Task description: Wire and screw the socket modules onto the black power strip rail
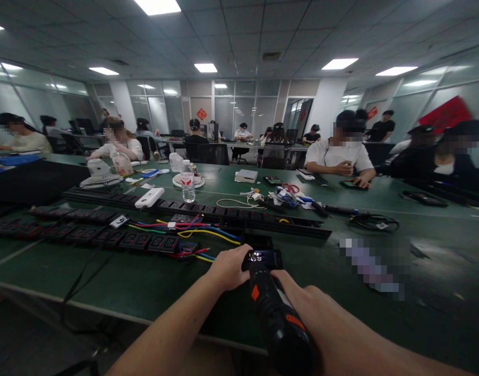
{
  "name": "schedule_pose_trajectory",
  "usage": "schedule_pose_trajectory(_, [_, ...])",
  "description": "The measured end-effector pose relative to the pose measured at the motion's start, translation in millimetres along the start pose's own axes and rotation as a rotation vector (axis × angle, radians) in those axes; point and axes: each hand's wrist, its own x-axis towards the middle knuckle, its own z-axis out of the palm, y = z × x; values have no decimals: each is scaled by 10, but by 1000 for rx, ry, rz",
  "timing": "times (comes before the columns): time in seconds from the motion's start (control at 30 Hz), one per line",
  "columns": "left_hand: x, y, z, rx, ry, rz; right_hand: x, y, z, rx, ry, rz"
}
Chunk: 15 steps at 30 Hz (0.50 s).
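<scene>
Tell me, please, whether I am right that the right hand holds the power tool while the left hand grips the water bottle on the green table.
Not quite: the right hand does hold the power tool, but the head view shows the left hand on the dark part at its tip; the water bottle stands untouched on the green table.

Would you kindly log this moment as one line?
left hand: on dark unit; right hand: holding power driver; driver: pointed toward unit
</scene>
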Motion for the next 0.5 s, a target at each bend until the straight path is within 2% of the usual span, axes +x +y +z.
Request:
schedule_pose_trajectory(0.17, [-5, 10, -9, -5, -7, -16, -38, -28, -9, -19, 52, -7])
schedule_pose_trajectory(0.5, [0, 8, -5, -1, -4, -4, -30, -2, 12, -18, 11, -8])
